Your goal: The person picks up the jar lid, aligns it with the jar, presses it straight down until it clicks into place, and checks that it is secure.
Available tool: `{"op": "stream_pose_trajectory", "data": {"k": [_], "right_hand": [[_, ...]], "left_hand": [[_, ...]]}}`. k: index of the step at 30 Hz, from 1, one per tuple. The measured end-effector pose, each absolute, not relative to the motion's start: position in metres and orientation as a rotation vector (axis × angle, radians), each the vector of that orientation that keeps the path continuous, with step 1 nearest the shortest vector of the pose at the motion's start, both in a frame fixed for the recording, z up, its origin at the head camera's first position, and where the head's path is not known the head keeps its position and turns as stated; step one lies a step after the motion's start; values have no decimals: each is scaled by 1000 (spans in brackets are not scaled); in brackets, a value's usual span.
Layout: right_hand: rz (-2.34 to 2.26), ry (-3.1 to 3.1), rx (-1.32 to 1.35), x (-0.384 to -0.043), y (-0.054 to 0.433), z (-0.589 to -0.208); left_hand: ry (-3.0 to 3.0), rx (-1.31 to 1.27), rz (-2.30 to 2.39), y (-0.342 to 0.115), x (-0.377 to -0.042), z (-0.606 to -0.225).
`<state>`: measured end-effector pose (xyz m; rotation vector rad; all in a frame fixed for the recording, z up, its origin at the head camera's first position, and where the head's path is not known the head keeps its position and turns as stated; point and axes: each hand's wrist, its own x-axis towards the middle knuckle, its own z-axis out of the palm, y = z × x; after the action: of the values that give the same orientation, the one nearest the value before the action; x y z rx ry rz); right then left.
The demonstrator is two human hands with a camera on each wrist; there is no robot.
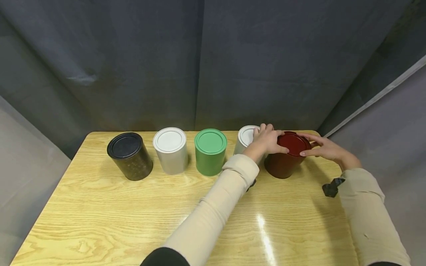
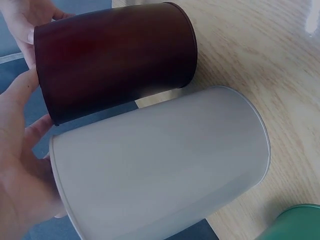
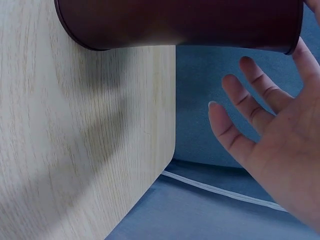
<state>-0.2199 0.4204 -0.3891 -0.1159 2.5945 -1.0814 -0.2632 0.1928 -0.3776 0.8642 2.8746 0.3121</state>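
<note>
A dark red can (image 1: 283,164) with a lid stands at the right end of a row. My left hand (image 1: 266,140) reaches across a white can (image 1: 245,138) and grips the red can's upper rim from the left. In the left wrist view this white can (image 2: 160,165) is close to the red can (image 2: 115,55). From the right, my right hand (image 1: 324,147) holds the same rim with thumb and index finger. In the right wrist view, the other fingers of that hand (image 3: 285,130) spread apart, away from the can (image 3: 180,22).
A green can (image 1: 210,159), another white can (image 1: 171,159) and a black can (image 1: 133,162) stand to the left along the wooden table's (image 1: 133,218) back edge. Grey curtains (image 1: 139,66) hang behind and beside the table.
</note>
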Motion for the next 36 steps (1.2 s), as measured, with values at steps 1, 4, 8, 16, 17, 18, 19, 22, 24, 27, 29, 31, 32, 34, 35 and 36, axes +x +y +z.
{"op": "stream_pose_trajectory", "data": {"k": [1, 4, 8, 16, 17, 18, 19, 22, 24, 27, 29, 31, 32, 34, 35, 36], "right_hand": [[-1076, 2597, -116, -220, 421, -389], [-1068, 2600, -114, -220, 421, -389], [-1071, 2603, -127, -220, 420, -388], [-1100, 2668, -169, -212, 421, -389], [-1097, 2689, -169, -211, 421, -390], [-1094, 2714, -173, -210, 421, -390], [-1093, 2738, -178, -208, 422, -390], [-1100, 2793, -187, -205, 423, -391], [-1107, 2797, -172, -204, 423, -391], [-1074, 2794, -143, -204, 424, -389], [-1043, 2792, -133, -205, 424, -388], [-1014, 2791, -124, -206, 423, -386], [-1005, 2786, -116, -206, 423, -384], [-993, 2774, -106, -206, 422, -382], [-984, 2765, -87, -206, 421, -380], [-970, 2761, -82, -206, 421, -379]], "left_hand": [[2873, 866, 315, 193, -263, -377], [2872, 866, 319, 192, -262, -376], [2880, 868, 310, 192, -262, -375], [2930, 880, 285, 194, -260, -379], [2940, 876, 285, 195, -260, -379], [2951, 872, 285, 195, -260, -380], [2961, 867, 289, 195, -259, -380], [2985, 855, 300, 195, -258, -381], [2996, 843, 308, 195, -257, -383], [3008, 826, 324, 197, -256, -383], [3012, 815, 341, 197, -256, -383], [3009, 813, 358, 197, -255, -382], [3006, 816, 362, 197, -255, -382], [2998, 822, 372, 197, -255, -382], [2995, 825, 376, 197, -255, -382], [2990, 829, 381, 197, -255, -382]]}}
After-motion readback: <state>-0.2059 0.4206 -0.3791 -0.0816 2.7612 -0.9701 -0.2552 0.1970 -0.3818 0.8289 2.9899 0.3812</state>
